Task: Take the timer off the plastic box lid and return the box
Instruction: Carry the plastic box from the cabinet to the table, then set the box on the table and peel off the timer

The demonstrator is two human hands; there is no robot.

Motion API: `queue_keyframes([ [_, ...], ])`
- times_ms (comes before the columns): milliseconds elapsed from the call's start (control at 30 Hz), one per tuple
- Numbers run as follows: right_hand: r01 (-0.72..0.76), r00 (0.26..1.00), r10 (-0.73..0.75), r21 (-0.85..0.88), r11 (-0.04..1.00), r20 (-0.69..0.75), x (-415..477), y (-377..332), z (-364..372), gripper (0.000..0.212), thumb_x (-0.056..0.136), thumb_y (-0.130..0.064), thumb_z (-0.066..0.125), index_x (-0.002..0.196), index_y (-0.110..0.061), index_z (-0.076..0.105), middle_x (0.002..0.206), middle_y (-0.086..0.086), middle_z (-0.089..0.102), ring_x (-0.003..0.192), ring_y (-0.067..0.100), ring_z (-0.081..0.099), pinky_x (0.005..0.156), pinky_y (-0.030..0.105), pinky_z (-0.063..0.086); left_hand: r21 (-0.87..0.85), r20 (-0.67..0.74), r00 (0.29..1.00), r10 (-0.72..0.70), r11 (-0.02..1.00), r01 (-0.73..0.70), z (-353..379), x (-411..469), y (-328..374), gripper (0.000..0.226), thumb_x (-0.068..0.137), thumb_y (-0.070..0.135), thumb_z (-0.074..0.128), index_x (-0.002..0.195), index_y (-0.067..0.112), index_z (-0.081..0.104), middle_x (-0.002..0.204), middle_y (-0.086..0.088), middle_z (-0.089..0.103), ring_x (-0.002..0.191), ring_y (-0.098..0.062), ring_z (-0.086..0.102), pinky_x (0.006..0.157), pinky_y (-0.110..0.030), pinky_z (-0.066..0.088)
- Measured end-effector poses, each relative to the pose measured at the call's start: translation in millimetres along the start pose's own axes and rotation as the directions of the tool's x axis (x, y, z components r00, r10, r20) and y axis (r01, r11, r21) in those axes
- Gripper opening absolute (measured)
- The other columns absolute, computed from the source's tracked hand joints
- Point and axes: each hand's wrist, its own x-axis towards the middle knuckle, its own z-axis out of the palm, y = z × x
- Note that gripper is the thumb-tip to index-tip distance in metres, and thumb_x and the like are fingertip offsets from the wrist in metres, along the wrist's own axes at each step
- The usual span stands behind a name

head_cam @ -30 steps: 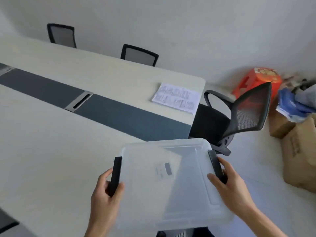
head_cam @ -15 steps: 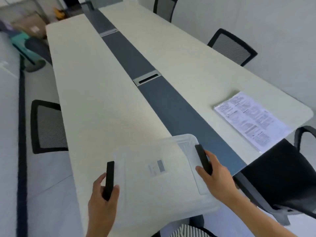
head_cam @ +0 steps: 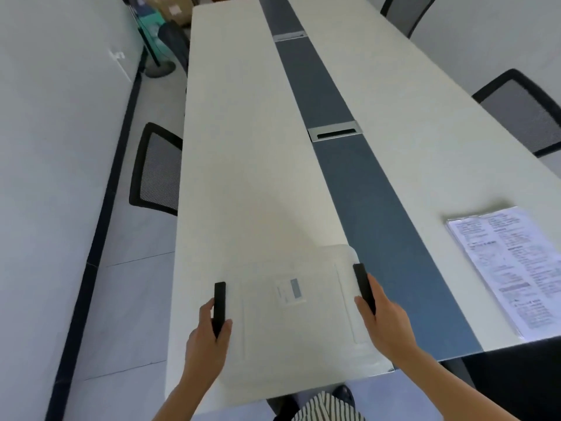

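A clear plastic box [head_cam: 303, 338] with a lid and a small label on top is over the near end of the long table. My left hand [head_cam: 208, 338] grips its black left handle [head_cam: 219, 305]. My right hand [head_cam: 384, 323] grips the black right handle [head_cam: 362, 284]. Whether the box rests on the table top or hangs just above it cannot be told. No timer is in view.
The long white table [head_cam: 243, 165] has a dark grey middle strip [head_cam: 358, 183] with a cable slot [head_cam: 334, 133]. Printed sheets in a sleeve [head_cam: 510, 268] lie at the near right. Mesh chairs stand on the left [head_cam: 156, 170] and on the right [head_cam: 522, 110]. Boxes and clutter stand at the far end.
The view has swung left, from the chair and cartons on the right to the table's length. The box, held by both handles, now sits over the table's near end.
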Motion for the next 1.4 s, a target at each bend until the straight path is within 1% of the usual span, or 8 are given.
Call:
queue_keyframes([
  [233,-0.039,0.998,0.034,0.105,0.994,0.045,7.2,7.1,0.4,0.054,0.097,-0.027,0.045,0.148,-0.022,0.028,0.114,0.0,0.06,0.091,0.022,0.057,0.079,0.032,0.045,-0.156,0.136,0.99,-0.038,0.986,0.059,-12.2,9.4,-15.8,0.043,0.095,0.022,0.05,0.136,0.022,0.036,0.071,-0.009,0.057,0.065,-0.023,0.055,0.068,-0.046,0.052],
  [367,-0.146,0.987,0.112,0.344,0.927,0.117,9.9,13.6,-4.7,0.036,0.098,-0.022,0.042,0.134,-0.03,0.047,0.107,-0.005,0.064,0.102,0.022,0.059,0.088,0.033,0.045,-0.202,0.146,0.987,-0.064,0.975,0.093,-17.0,12.6,-24.7,0.048,0.094,0.024,0.053,0.139,0.025,0.036,0.082,-0.01,0.06,0.077,-0.025,0.059,0.075,-0.046,0.057],
  [633,-0.189,0.98,0.186,-0.042,0.981,-0.07,-17.2,6.0,-3.5,0.054,0.092,-0.051,0.041,0.14,-0.026,0.044,0.142,-0.001,0.049,0.132,0.021,0.043,0.099,0.044,0.044,0.141,0.02,0.994,0.106,0.984,-0.107,-15.5,13.1,-25.9,0.036,0.091,0.036,0.055,0.122,0.019,0.061,0.142,-0.001,0.043,0.13,-0.02,0.039,0.096,-0.037,0.041],
  [800,-0.29,0.957,0.29,-0.035,0.956,-0.017,-39.7,-14.8,6.8,0.054,0.09,-0.052,0.045,0.133,-0.022,0.054,0.152,0.002,0.036,0.142,0.021,0.024,0.109,0.048,0.032,-0.081,-0.001,1.0,0.03,0.996,-0.03,-21.9,10.7,-14.1,0.016,0.091,0.032,0.056,0.102,0.026,0.066,0.139,0.002,0.048,0.129,-0.019,0.04,0.093,-0.032,0.036],
  [967,-0.271,0.955,0.296,0.456,0.848,0.017,-39.0,-63.1,-38.1,0.021,0.092,-0.023,0.058,0.112,-0.026,0.063,0.099,0.004,0.075,0.086,0.02,0.071,0.073,0.031,0.051,-0.452,0.016,0.997,0.078,0.89,-0.062,-60.9,15.5,28.2,0.016,0.092,0.026,0.055,0.088,0.04,0.062,0.101,0.014,0.071,0.093,-0.004,0.065,0.079,-0.021,0.044],
  [1133,-0.155,0.97,0.238,0.641,0.752,-0.046,16.4,-102.5,-75.2,0.018,0.093,-0.011,0.054,0.106,-0.016,0.067,0.058,-0.002,0.069,0.05,0.016,0.059,0.053,0.029,0.047,-0.58,-0.038,0.987,0.153,0.802,-0.147,-84.6,47.0,58.7,0.021,0.095,0.028,0.048,0.105,0.032,0.066,0.098,0.008,0.074,0.093,-0.006,0.068,0.083,-0.024,0.048],
  [1300,-0.21,0.955,0.295,0.692,0.691,-0.005,123.2,-118.0,-66.9,0.024,0.092,-0.012,0.054,0.113,-0.009,0.063,0.071,0.005,0.067,0.047,0.01,0.061,0.032,0.016,0.038,-0.289,-0.023,0.999,0.047,0.956,-0.052,-42.3,69.0,37.9,0.037,0.097,0.037,0.041,0.126,0.021,0.056,0.13,-0.001,0.059,0.12,-0.02,0.053,0.098,-0.032,0.041],
  [1400,-0.292,0.936,0.348,0.662,0.69,0.051,181.8,-113.7,-42.9,0.028,0.091,-0.009,0.051,0.117,-0.008,0.062,0.071,0.004,0.065,0.053,0.013,0.059,0.038,0.018,0.043,-0.001,0.015,0.999,0.045,0.999,-0.045,-6.8,60.5,13.2,0.049,0.096,0.038,0.041,0.143,0.022,0.036,0.144,0.002,0.041,0.13,-0.016,0.042,0.105,-0.033,0.036],
])
